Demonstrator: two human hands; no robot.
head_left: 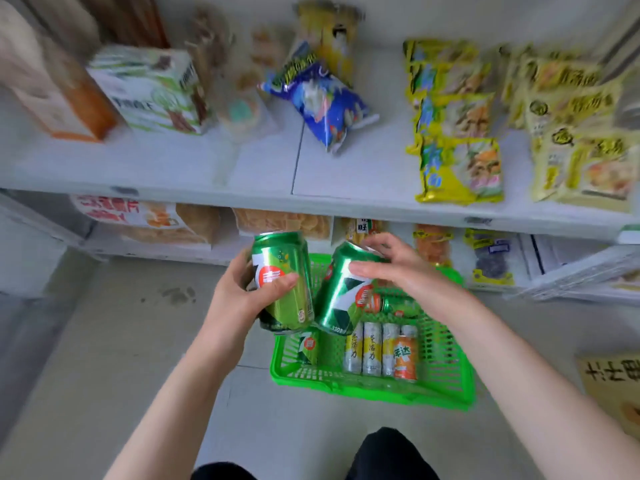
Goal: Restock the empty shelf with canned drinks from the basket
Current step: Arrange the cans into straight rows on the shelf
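Your left hand (249, 289) wraps around an upright green can (284, 271) at centre frame. Your right hand (398, 268) clasps a tilted green can (339, 296) just beside it. Both cans hang above the green basket (450, 386) at lower centre, where 3 silver cans (372, 348) and 1 orange can (405, 355) lie. The white shelf (263, 168) spans the upper frame.

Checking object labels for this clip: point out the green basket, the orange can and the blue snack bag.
green basket (374, 393), head view, on its near rim.
orange can (406, 358), head view, on its label.
blue snack bag (322, 102), head view, on its front.
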